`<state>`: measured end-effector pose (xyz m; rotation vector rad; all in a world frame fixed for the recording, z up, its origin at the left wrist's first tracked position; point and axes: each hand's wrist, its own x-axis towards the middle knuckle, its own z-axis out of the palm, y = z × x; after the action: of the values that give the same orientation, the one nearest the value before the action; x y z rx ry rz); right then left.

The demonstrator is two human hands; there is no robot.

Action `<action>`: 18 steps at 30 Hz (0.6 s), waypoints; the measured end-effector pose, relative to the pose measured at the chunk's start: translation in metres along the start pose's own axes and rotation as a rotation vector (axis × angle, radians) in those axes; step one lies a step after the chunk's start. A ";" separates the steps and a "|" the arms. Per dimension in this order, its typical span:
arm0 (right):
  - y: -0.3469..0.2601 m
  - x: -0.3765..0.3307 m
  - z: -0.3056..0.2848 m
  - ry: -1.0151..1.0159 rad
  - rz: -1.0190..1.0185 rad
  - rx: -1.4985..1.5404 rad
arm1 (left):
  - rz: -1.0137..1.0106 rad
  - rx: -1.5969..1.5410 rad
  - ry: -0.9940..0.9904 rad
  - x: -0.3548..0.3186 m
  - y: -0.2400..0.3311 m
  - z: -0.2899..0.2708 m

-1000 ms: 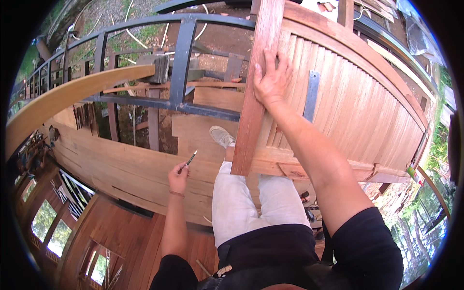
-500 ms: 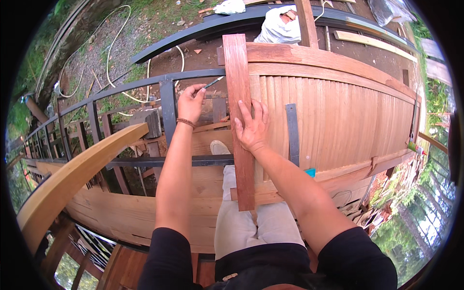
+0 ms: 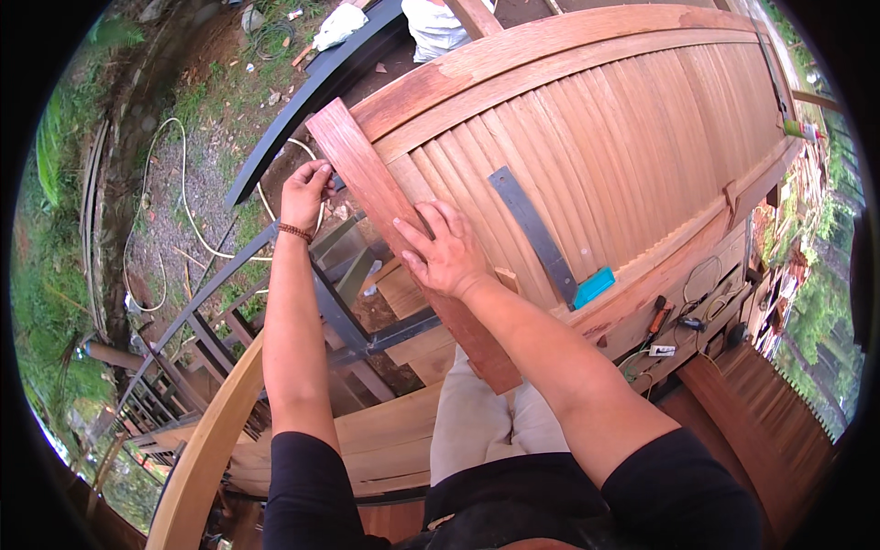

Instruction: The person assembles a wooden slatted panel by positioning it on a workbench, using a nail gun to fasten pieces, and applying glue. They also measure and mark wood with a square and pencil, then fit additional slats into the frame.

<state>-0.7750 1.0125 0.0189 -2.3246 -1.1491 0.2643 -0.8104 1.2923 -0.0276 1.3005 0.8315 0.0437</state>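
A reddish-brown wooden board (image 3: 371,165) lies slantwise across the left end of a slatted wooden panel (image 3: 587,156), its near end above my legs. My right hand (image 3: 446,249) rests on the board with fingers spread, pressing its face. At the board's far left edge my left hand (image 3: 307,191) is closed in a pinch. The slim pencil-like tool seen in it a moment earlier is now mostly hidden by the fingers. A flat dark metal bar (image 3: 532,234) lies on the slats right of my right hand, with a turquoise object (image 3: 594,288) at its near end.
A dark metal railing frame (image 3: 335,316) extends left below my left hand. A pale curved timber (image 3: 206,449) rises at the lower left. A dark beam (image 3: 302,96) and a white sack (image 3: 438,32) lie beyond the panel. Cables and an orange-handled tool (image 3: 657,316) are at right.
My view has turned, so the board and panel now appear slanted. My left hand has come in close to the board's edge. My right hand stays on the board.
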 end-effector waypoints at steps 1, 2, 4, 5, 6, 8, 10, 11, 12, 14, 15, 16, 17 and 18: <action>0.001 0.001 0.000 -0.002 0.004 0.005 | -0.012 -0.002 -0.017 0.001 0.004 -0.001; 0.002 0.001 0.000 -0.005 0.007 0.011 | -0.022 0.000 -0.021 0.003 0.006 0.000; 0.003 0.001 0.000 0.016 0.012 0.020 | -0.042 0.003 -0.026 0.004 0.010 -0.001; 0.003 0.000 0.000 0.024 0.012 0.026 | -0.059 0.008 -0.025 0.004 0.011 -0.003; 0.002 0.000 0.000 0.020 0.015 0.032 | -0.075 0.011 -0.023 0.005 0.012 -0.004; 0.004 0.000 0.000 0.013 0.021 0.040 | -0.128 -0.027 -0.032 0.003 0.016 -0.002; 0.004 -0.001 0.000 -0.008 0.029 0.044 | -0.118 -0.066 -0.014 -0.002 0.014 0.003; 0.005 -0.001 0.000 -0.019 0.032 0.045 | -0.112 -0.086 -0.003 -0.004 0.012 0.005; 0.005 -0.001 0.000 -0.016 0.034 0.049 | -0.101 -0.128 -0.008 -0.004 0.012 0.007; 0.005 -0.001 0.001 -0.014 0.033 0.057 | -0.081 -0.159 0.028 -0.004 0.009 0.008; 0.005 -0.002 0.001 -0.014 0.036 0.059 | -0.070 -0.174 0.046 -0.004 0.007 0.009; 0.005 -0.002 0.001 -0.015 0.039 0.061 | -0.042 -0.171 0.075 -0.003 0.009 0.012; 0.005 -0.002 0.001 -0.016 0.042 0.062 | -0.014 -0.168 0.104 -0.003 0.011 0.016; 0.005 -0.002 0.001 0.011 0.037 0.063 | 0.015 -0.166 0.133 -0.002 0.013 0.019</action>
<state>-0.7727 1.0085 0.0153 -2.2919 -1.0777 0.2969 -0.7954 1.2796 -0.0151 1.1564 0.9121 0.2087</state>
